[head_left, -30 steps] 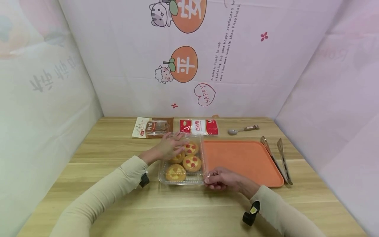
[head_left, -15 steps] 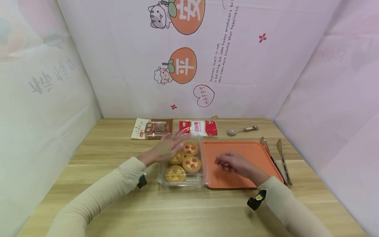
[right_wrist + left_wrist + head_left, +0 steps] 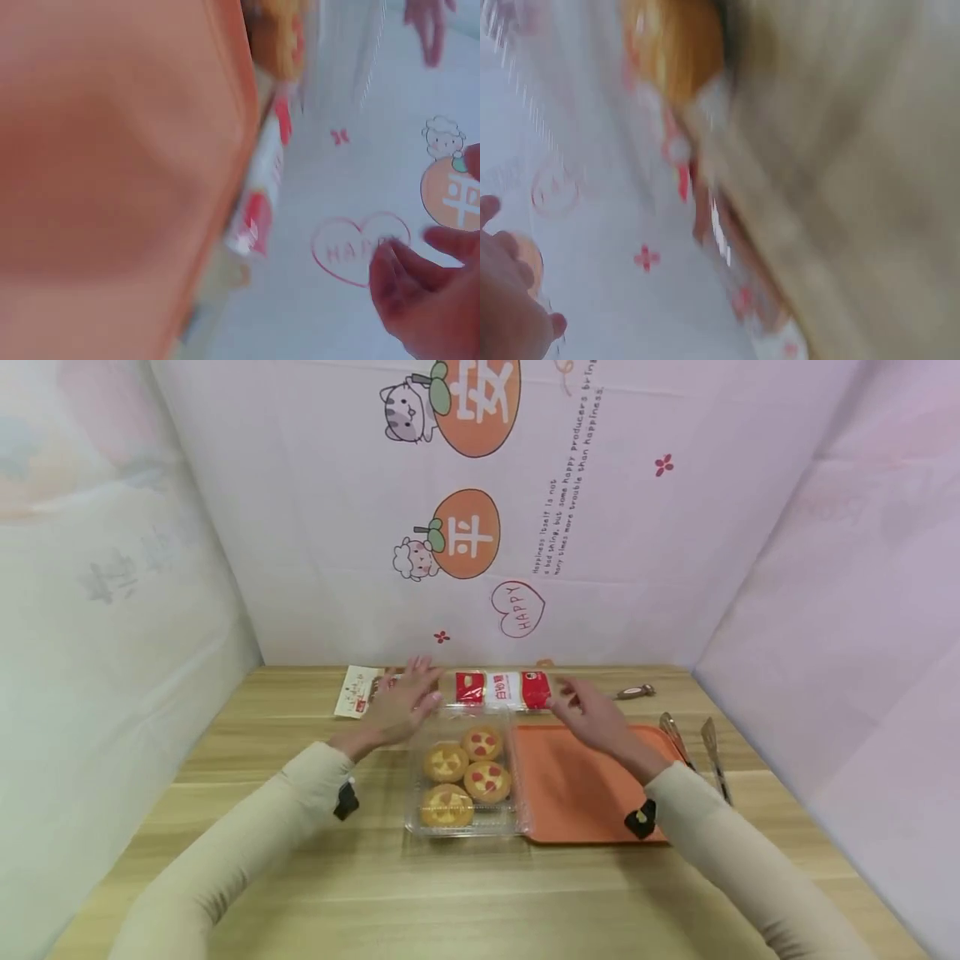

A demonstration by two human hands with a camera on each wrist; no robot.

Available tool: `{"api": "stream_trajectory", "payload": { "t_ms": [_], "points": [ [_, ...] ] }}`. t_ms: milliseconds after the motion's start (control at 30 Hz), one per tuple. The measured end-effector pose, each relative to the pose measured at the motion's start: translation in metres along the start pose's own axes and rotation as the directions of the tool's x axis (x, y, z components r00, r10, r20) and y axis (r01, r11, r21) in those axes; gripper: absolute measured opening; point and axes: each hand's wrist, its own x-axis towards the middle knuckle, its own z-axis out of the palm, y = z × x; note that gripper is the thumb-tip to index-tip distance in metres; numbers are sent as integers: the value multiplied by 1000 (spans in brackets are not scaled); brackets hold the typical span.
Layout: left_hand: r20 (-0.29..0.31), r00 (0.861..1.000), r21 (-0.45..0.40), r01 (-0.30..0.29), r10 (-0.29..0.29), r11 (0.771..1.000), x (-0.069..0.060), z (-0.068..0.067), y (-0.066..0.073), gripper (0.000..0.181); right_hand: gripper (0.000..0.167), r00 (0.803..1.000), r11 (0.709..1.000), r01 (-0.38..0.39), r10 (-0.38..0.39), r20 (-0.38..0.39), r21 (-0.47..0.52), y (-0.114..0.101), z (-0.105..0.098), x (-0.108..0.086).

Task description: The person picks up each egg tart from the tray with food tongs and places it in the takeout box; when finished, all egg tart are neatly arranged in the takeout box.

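Note:
A clear plastic clamshell box (image 3: 468,822) with several round tarts (image 3: 487,782) in it sits mid-table, its lid down. Above its far left corner hovers my left hand (image 3: 397,703), fingers spread and holding nothing; it partly covers the brown-and-white packet (image 3: 354,693). My right hand (image 3: 596,717) is over the far part of the orange tray (image 3: 592,802), fingers loosely bent and nothing in them. Its fingertips are nearest the right end of the red-and-white bag (image 3: 498,691); whether they touch it I cannot tell. The left wrist view is blurred.
A spoon (image 3: 635,692) lies behind the tray, its bowl hidden by my right hand. Tongs (image 3: 716,756) lie along the tray's right edge, partly hidden by my sleeve. Printed cloth walls (image 3: 600,610) close off the back and both sides.
My right hand let go of the box's near right corner and moved away over the tray towards the back. My left hand lifted off the lid and shifted slightly back and left.

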Motion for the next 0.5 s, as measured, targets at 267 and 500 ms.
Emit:
{"api": "stream_trajectory", "payload": {
  "t_ms": [267, 500],
  "points": [
    [-83, 984, 165, 168, -156, 972, 57, -30, -37, 69, 83, 965, 913, -11, -97, -243, -407, 4, -33, 61],
    [-97, 948, 255, 317, -302, 913, 70, -26, -75, 77, 83, 965, 780, -98, -77, -252, -618, 34, -43, 94]
  ]
}}
